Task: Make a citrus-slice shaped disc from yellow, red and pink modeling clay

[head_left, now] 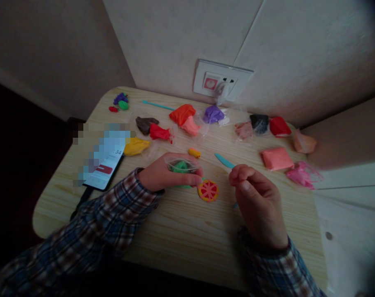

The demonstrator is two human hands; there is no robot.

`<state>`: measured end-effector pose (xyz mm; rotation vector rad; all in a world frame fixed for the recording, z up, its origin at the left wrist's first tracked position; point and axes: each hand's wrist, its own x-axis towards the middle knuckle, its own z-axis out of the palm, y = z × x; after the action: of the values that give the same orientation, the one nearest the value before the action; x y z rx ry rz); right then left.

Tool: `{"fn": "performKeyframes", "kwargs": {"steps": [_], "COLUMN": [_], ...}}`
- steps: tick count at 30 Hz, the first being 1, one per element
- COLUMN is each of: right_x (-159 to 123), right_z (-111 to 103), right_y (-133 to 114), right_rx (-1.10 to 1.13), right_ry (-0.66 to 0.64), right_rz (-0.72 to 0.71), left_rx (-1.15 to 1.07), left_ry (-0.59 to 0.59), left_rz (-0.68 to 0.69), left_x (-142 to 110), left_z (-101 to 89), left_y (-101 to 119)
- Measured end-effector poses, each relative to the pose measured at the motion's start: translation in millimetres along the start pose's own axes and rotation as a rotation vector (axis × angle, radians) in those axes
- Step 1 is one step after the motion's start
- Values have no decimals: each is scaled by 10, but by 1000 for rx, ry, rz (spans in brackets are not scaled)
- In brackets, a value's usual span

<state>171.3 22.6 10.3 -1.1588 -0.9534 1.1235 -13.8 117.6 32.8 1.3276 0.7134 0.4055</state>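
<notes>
My left hand [158, 171] is closed around a small clear bag of green clay [179, 166], its mouth gaping upward. Just right of that hand lies a round clay slice [208, 190] with a yellow rim and pink spokes over red. My right hand [260, 202] hovers to the right of the slice, thumb and fingers pinched together; whatever they may hold is hidden or too small to name. A blue plastic knife [223, 160] lies just beyond its fingertips, partly covered by them. Behind the slice rests a small yellow-orange clay piece [194, 152].
Bagged clay lies along the back, including orange [182, 114], purple [213, 114] and black [259, 123]. A pink block [277, 159] sits at right. A lit phone [108, 159] with a cable lies left. Small clay fruits [121, 99] occupy the far left corner. A wall socket [222, 81] holds a plug.
</notes>
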Motion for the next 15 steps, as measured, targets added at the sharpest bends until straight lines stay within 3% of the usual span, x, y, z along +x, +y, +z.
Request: {"fn": "performKeyframes", "kwargs": {"steps": [8,15], "right_x": [-18,-18], "right_z": [-7,-26], "right_y": [2,37], "right_rx": [-230,-319], "right_ry": [-27,-22], "right_rz": [-104,-99], "left_rx": [-43,-119], "left_ry": [-2,-25], "left_rz": [9,-5], "left_x": [0,6], "left_z": [-5,-3], "left_y": [-24,-32]}}
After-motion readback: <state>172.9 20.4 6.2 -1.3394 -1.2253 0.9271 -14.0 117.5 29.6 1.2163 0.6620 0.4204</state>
